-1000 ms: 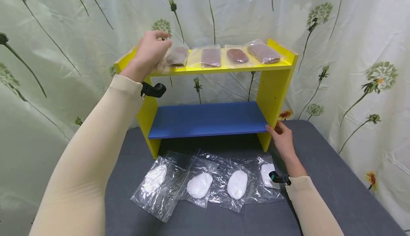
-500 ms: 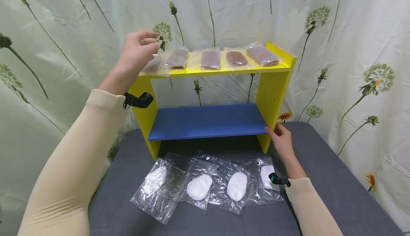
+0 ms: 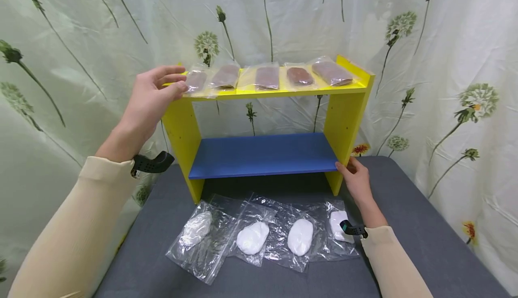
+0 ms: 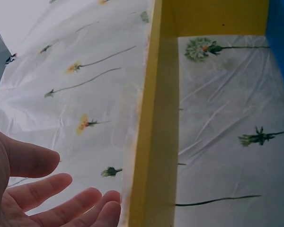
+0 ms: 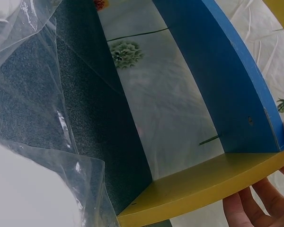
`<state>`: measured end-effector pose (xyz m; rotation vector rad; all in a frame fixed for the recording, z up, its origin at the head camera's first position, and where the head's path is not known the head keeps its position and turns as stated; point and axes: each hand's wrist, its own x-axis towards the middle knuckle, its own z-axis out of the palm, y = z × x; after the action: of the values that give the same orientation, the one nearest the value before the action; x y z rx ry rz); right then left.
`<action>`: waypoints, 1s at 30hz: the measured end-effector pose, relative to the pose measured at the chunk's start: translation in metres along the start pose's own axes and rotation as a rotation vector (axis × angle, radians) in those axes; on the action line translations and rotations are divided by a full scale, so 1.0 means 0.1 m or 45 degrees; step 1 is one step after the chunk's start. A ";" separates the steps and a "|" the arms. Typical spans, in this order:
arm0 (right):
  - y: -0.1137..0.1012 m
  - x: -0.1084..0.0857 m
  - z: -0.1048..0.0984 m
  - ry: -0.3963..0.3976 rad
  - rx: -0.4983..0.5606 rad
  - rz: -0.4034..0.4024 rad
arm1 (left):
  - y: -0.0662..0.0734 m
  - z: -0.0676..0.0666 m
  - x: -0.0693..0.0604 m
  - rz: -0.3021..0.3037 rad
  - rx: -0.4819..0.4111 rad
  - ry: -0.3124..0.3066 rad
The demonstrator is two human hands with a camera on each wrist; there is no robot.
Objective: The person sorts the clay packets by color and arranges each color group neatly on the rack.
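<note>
The left hand [image 3: 151,98], fingers loosely bent, is at the left end of the yellow top shelf [image 3: 243,94], beside the leftmost bag with a flat brownish piece [image 3: 197,80]; in the left wrist view the fingers [image 4: 61,203] are spread and hold nothing. Several more such bags lie in a row along that shelf, one with a redder oval piece [image 3: 299,76]. The right hand [image 3: 359,183] grips the right side panel [image 3: 349,122] low down, its thumb at the corner of the blue shelf [image 3: 263,154]. The right wrist view shows its fingers [image 5: 260,203] behind the yellow panel [image 5: 217,182].
On the dark grey table [image 3: 408,226], in front of the unit, lie clear bags with white pieces, among them a round one [image 3: 252,238], an oval one [image 3: 300,237] and a squarish one [image 3: 339,226] near the right forearm. A flowered curtain [image 3: 437,64] hangs behind.
The left hand has moved left and down from above the bags to the shelf's left end, uncovering the leftmost bag. The right hand keeps its grip on the side panel.
</note>
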<state>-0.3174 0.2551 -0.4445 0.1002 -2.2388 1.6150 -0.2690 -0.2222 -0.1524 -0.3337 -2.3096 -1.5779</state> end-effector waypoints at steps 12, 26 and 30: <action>0.22 0.08 0.01 0.000 -0.025 -0.028 | -0.30 -0.02 -0.47 0.064 0.072 0.019; -0.15 -0.06 -0.03 -0.019 -0.025 -0.008 | -1.00 0.17 -0.93 -0.066 0.141 -0.124; -0.03 -0.02 -0.01 -0.013 -0.022 -0.003 | -1.20 0.20 -1.04 -0.135 0.153 -0.147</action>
<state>-0.3145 0.2549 -0.4422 0.1061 -2.2587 1.5975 -0.2203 -0.2481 -0.3025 -0.2846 -2.5359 -1.4948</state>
